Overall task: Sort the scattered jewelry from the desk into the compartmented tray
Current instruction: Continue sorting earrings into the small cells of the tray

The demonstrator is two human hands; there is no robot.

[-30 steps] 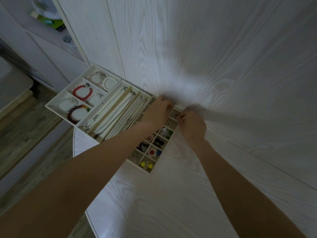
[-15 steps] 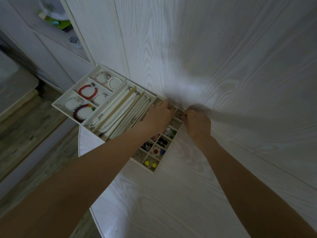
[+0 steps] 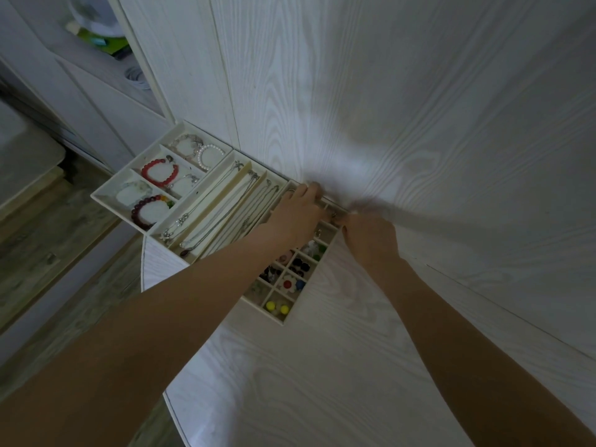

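Observation:
A cream compartmented tray [image 3: 111, 204] lies at the desk's left edge. Its left section holds bracelets, among them a red one [image 3: 159, 173] and a pearl one [image 3: 211, 154]. Long slots in the middle hold necklaces [image 3: 219, 211]. The small squares on the right hold earrings, such as a yellow pair [image 3: 276, 307] and a white flower [image 3: 288, 283]. My left hand [image 3: 298, 212] reaches over those squares, its fingertips on the tray's far rim. My right hand [image 3: 369, 235] is at the tray's far right corner, fingers curled and pinching a small dark piece [image 3: 334, 216] over a square.
The white wood-grain desk [image 3: 322, 366] has a rounded edge on the left, with wooden floor [image 3: 48, 253] below it. A white panelled wall [image 3: 387, 108] rises right behind the tray. A shelf with a green object [image 3: 106, 41] is at the top left.
Both hands stay at the tray's far right corner. My left fingers have crept a little farther onto the far rim, and the right hand has closed in on the corner square.

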